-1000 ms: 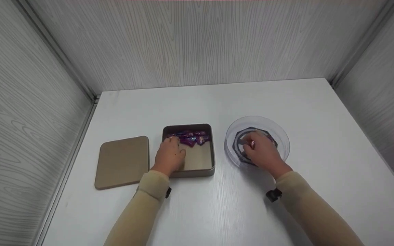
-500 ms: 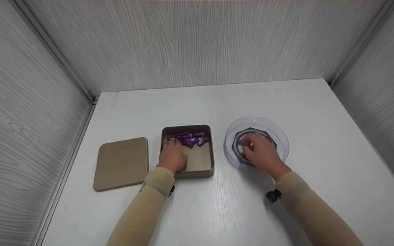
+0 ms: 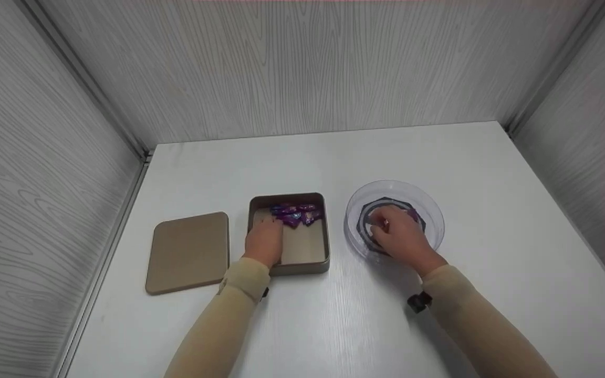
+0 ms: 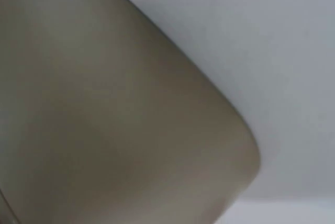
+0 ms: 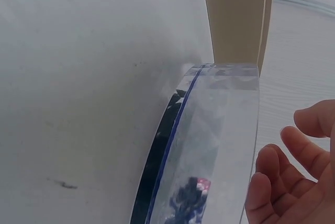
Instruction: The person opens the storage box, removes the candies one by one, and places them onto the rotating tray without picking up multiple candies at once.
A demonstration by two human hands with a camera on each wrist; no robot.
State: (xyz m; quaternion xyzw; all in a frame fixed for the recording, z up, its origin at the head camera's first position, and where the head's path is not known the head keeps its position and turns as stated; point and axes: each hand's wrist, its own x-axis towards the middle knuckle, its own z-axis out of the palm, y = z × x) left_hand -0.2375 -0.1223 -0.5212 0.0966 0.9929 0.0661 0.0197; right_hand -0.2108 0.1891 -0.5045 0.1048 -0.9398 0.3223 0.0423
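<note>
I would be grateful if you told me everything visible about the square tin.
The square tin looks like metal, brownish gold, with rounded corners, low walls and a paler floor. It sits open and flat on the white table, between the flat lid and the clear round bowl. Purple-wrapped pieces lie inside toward its far wall. The left hand reaches into its left side; whether it touches the tin is unclear.
</note>
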